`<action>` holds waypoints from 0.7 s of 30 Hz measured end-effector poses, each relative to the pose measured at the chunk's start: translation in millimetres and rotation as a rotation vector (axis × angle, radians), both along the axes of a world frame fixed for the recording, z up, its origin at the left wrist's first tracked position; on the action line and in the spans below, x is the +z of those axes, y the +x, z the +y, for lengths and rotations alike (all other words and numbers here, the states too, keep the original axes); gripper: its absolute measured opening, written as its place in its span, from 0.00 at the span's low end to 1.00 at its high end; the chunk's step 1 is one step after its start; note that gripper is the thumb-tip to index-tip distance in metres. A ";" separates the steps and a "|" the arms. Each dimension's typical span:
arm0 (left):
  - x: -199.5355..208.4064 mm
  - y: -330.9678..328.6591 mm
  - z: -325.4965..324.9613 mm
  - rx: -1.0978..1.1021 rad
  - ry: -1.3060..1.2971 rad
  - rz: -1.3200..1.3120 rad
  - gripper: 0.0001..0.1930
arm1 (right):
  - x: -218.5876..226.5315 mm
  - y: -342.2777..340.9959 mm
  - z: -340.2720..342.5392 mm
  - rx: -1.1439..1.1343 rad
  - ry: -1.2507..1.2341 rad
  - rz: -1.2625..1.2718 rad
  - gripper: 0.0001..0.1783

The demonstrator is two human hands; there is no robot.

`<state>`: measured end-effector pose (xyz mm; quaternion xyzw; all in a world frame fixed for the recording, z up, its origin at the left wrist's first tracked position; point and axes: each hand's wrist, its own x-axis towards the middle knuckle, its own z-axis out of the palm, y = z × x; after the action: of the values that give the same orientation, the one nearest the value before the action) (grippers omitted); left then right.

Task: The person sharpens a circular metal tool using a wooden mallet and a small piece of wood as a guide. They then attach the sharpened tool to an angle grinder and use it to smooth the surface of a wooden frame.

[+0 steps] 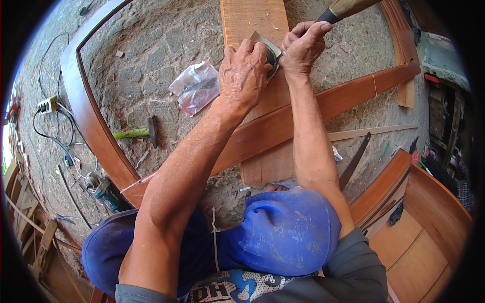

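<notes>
My left hand [243, 73] is closed over a dark, rounded piece [272, 60] with a tan sheet [262, 41], perhaps sandpaper, sticking out beside it. Closed close by, my right hand [304, 50] grips a wooden-handled tool [348, 7] near its black collar. The tool slants to the upper right, and its lower end meets the piece under my left hand; what kind of tool it is, I cannot tell. Both hands are above a raw wooden board [252, 17]. A reddish-brown curved wooden frame [262, 136] crosses over that board, beneath my forearms.
A clear plastic bag [196, 87] and a hammer [152, 131] with a green handle lie on the stone floor. At left are a power strip [47, 105] with cables and a teal power tool [103, 194]. A saw blade [355, 161] and wooden furniture panel [424, 237] are at right.
</notes>
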<state>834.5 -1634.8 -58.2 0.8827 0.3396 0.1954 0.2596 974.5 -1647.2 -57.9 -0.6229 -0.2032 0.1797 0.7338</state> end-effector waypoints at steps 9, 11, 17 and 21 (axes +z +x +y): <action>3.5 -0.4 -4.4 0.017 -0.019 0.004 0.17 | 5.9 2.4 -3.7 -0.096 0.026 0.189 0.42; 4.1 -0.5 -8.2 0.026 -0.039 0.018 0.17 | 5.3 4.2 -4.2 -0.085 0.021 0.175 0.42; 3.8 -2.4 -8.1 0.017 -0.039 0.002 0.17 | 3.0 -1.7 -10.0 0.016 0.027 0.093 0.42; 5.1 -3.0 -8.6 0.018 -0.043 0.029 0.17 | 2.0 -5.5 -17.5 -0.001 0.048 0.090 0.42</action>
<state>831.5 -1643.4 -53.1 0.8767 0.3553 0.1773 0.2717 969.1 -1664.7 -55.9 -0.5965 -0.1739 0.2025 0.7570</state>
